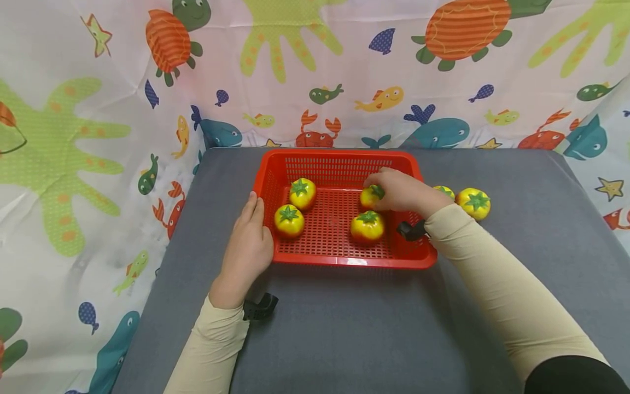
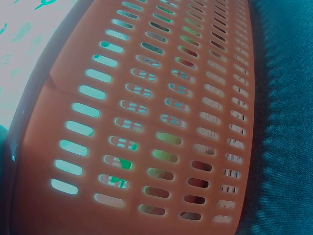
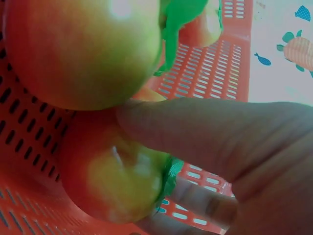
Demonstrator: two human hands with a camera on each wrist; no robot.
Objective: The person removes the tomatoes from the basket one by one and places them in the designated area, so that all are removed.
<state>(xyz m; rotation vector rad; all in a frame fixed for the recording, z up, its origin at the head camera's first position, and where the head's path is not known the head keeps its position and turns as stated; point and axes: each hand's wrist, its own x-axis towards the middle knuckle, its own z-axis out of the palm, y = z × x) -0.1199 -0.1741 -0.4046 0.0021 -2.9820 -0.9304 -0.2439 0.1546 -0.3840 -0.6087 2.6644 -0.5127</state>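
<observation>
A red plastic basket (image 1: 315,259) with slotted walls stands on the grey table. In its right part my right hand (image 1: 404,191) pinches a yellow-red tomato (image 1: 369,198), thumb on one side and fingers on the other. Another tomato (image 1: 367,227) lies just in front of it; the right wrist view shows that near tomato (image 3: 83,49) close to the held tomato (image 3: 115,171). Two more tomatoes, one behind (image 1: 302,193) and one in front (image 1: 289,221), sit at the basket's left. My left hand (image 1: 248,246) touches the basket's left side with extended fingers. In the left wrist view only the basket wall (image 2: 146,112) shows, no fingers.
Right of the basket, a tomato (image 1: 474,203) lies on the table (image 1: 344,328), and a second tomato (image 1: 444,190) is partly hidden by my right wrist. A curtain (image 1: 295,98) printed with sea animals hangs behind and at the left.
</observation>
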